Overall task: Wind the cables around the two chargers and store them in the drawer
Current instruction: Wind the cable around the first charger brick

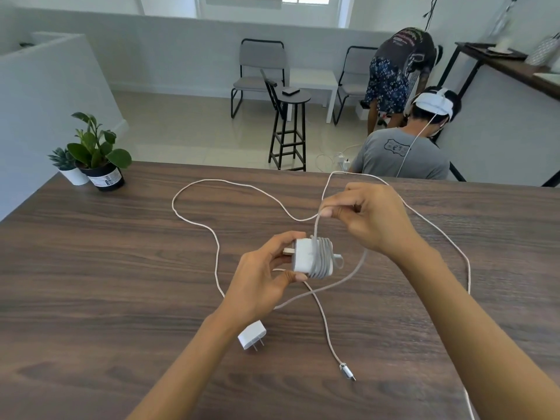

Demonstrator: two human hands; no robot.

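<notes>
My left hand [266, 277] grips a white charger [306, 257] by its plug end, just above the wooden table [106, 268]. Several turns of white cable are wound round the charger's body. My right hand [372, 216] pinches that cable [316, 225] a little above the charger, and the strand runs taut down to it. More loose white cable [197, 219] loops across the table to the left and right. A second, smaller white charger [252, 334] lies on the table near my left forearm, prongs toward me. A cable end with a silver connector [348, 372] lies to its right.
Two potted plants [97, 156] stand at the table's far left corner. Beyond the far edge a person [403, 153] in a grey shirt sits with a white headset, and another person bends over behind. A black stool [289, 128] and chairs stand on the floor.
</notes>
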